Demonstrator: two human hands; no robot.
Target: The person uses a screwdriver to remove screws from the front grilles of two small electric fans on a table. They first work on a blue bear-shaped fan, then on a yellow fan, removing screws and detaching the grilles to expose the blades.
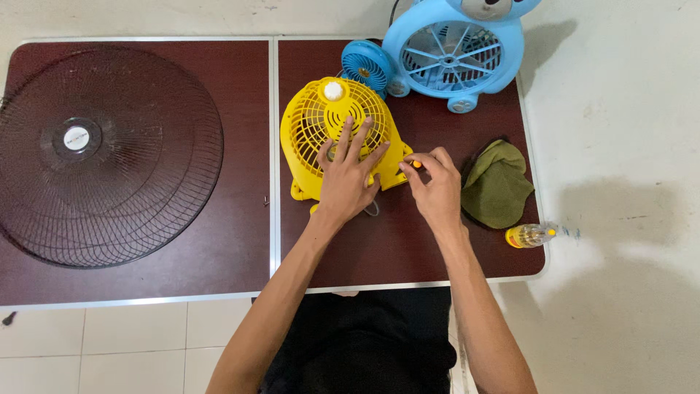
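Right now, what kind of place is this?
Likely a home fan-repair spot: a folding table on tiled floor, a yellow fan, a blue fan and a loose black fan grille.

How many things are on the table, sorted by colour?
Yellow: 2, the yellow fan under the left hand, and the small bottle.
Blue: 2, the big blue fan and the small blue fan.
Black: 1, the wire fan guard.
Green: 1, the cloth.
Total: 6.

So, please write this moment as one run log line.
left hand: flat on yellow fan | right hand: pinching small yellow part at fan edge | nearby: green cloth, blue fan
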